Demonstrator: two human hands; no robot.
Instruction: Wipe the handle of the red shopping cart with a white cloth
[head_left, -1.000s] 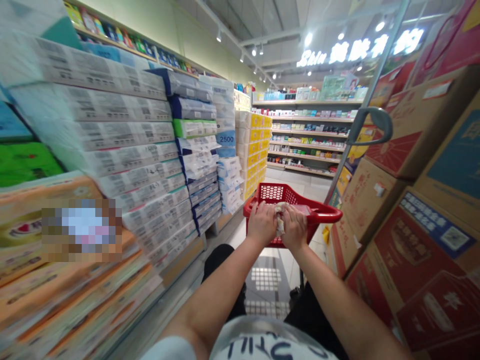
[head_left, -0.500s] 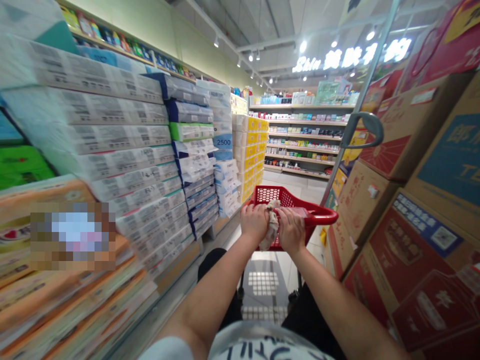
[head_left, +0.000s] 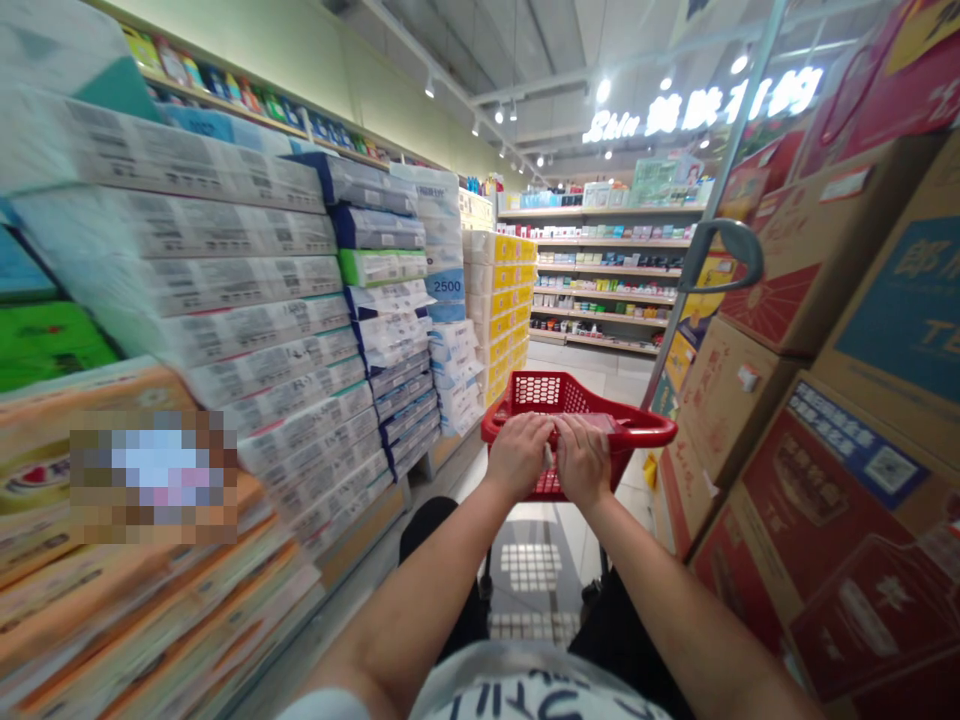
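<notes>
Both my hands are closed over the near bar of a red plastic shopping cart (head_left: 646,430). My left hand (head_left: 517,455) grips its middle, with the fingers curled over the top. Right beside it, almost touching, my right hand (head_left: 583,455) is wrapped over the same bar. A small pale bit of crumpled cloth (head_left: 549,457) shows between the hands; the rest of it is hidden under them. Behind the right fingers, a pinkish flat panel (head_left: 602,422) lies along the cart's rim. The perforated far wall of the basket is visible ahead.
Tall stacks of wrapped tissue packs (head_left: 247,280) line the left side, with orange packs (head_left: 150,600) nearest. Cardboard cartons (head_left: 817,500) are piled close on the right, beside a metal pole with a grey handle (head_left: 724,255). Stocked shelves (head_left: 607,270) stand across the far end.
The crumpled cloth, which showed above and below the bar between my hands, is now mostly covered by them. My left hand has shifted slightly right, towards the other hand.
</notes>
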